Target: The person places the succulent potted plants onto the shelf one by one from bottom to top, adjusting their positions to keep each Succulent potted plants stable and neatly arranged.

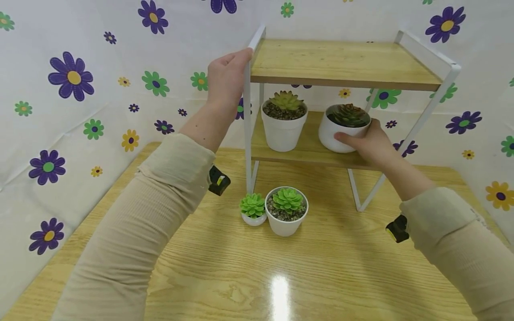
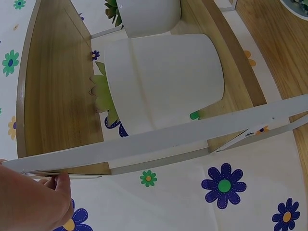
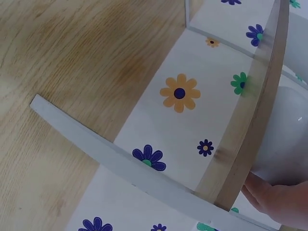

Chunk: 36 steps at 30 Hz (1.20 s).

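My left hand (image 1: 229,78) grips the white metal frame of a two-tier shelf (image 1: 345,60) at its upper left corner. In the left wrist view its thumb and fingers bend round that frame. On the lower tier, my right hand (image 1: 371,140) holds a rounded white pot with a dark succulent (image 1: 347,117), thumb across the front and fingers hidden behind. Left of it on the same tier stands a tapered white pot (image 1: 283,129) with a yellow-green succulent. The right wrist view shows the rounded pot (image 3: 284,139) beside the wooden tier's edge.
The shelf stands on a wooden table (image 1: 225,267). In front of its left leg sit a small potted succulent (image 1: 253,208) and a larger white pot with a green succulent (image 1: 287,218), side by side. A flower-patterned white cloth (image 1: 112,67) hangs behind.
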Tool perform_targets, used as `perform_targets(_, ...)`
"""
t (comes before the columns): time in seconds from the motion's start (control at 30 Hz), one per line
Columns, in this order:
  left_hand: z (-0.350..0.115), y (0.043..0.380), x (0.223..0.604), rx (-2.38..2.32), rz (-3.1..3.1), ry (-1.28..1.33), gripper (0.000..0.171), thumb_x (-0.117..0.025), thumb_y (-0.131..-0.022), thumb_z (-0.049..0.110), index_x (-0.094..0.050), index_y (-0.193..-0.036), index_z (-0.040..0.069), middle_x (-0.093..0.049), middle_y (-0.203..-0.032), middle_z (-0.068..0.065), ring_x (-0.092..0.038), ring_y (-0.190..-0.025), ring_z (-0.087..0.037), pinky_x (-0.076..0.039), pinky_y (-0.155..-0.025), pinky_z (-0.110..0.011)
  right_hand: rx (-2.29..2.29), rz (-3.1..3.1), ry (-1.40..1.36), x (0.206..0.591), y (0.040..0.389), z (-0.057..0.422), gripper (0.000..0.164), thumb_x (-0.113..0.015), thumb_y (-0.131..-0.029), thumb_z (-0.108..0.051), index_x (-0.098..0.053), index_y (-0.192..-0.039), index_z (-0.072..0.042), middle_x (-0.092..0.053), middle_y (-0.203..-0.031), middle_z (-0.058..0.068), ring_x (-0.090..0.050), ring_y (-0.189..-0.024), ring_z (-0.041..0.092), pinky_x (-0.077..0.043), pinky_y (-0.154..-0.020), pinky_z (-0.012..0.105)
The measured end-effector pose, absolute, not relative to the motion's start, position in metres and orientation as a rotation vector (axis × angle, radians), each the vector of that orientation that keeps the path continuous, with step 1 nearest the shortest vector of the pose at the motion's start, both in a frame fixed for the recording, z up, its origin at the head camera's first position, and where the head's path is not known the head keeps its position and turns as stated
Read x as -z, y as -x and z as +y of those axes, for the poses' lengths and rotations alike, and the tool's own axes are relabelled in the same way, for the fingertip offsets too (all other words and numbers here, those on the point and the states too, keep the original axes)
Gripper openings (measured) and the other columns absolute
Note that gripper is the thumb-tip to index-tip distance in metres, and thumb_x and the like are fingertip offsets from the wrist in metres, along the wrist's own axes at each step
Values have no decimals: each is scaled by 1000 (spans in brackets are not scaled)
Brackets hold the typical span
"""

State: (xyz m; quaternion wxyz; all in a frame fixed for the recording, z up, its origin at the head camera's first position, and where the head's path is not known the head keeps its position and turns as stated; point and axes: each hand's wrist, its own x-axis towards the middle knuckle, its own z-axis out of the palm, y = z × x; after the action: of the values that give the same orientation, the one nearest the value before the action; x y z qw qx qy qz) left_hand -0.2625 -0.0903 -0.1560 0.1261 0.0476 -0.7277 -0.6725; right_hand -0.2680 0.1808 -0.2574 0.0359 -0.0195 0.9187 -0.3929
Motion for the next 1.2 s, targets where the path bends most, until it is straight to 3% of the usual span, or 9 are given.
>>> perform_targets(0.2, -91, 263, 157, 1962, -2122, -153, 37, -52, -93, 38, -63, -120, 16, -55, -128, 3, -45, -115, -10, -38, -103, -32, 1023, 2873, 122, 262, 263, 183, 103, -59, -88, -42, 7, -141, 16, -14, -144, 41, -26, -132, 51, -24, -109, 57)
perform_targets(0.43, -92, 263, 156, 1954, -2123, -153, 37, -52, -93, 38, -64, -119, 15, -55, -128, 3, -45, -114, -10, -39, -102, -33, 1020, 2822, 221, 265, 244, 186, 106, -61, -87, -42, 12, -144, 8, -6, -148, 38, -18, -135, 51, -24, -107, 62)
perform_targets(0.7, -93, 263, 155, 1960, -2121, -164, 37, -52, -93, 38, -63, -120, 15, -54, -129, 4, -45, -116, -10, -38, -103, -33, 966, 2818, 217, 269, 215, 181, 104, -59, -88, -46, 12, -145, 7, -13, -147, 38, -20, -134, 52, -23, -107, 63)
perform_targets(0.9, -94, 263, 156, 1965, -2116, -171, 36, -53, -92, 38, -65, -117, 14, -54, -129, 5, -45, -117, -9, -37, -104, -31, 1017, 2834, 290, 277, 193, 177, 101, -62, -86, -46, 2, -147, 3, -22, -147, 33, -25, -133, 49, -26, -105, 63)
perform_targets(1.07, -92, 263, 156, 1971, -2125, -179, 37, -53, -92, 39, -64, -119, 17, -53, -131, 6, -44, -118, -9, -37, -105, -32, 979, 2816, 328, 288, 183, 172, 104, -65, -82, -50, -4, -147, 5, -27, -146, 31, -25, -134, 48, -25, -106, 62)
perform_targets(1.2, -91, 263, 155, 1975, -2130, -170, 37, -53, -92, 40, -63, -120, 18, -53, -131, 6, -43, -119, -9, -36, -105, -32, 1011, 2784, 394, 303, 178, 168, 101, -70, -81, -44, -12, -144, 9, -30, -144, 32, -28, -132, 48, -26, -106, 61)
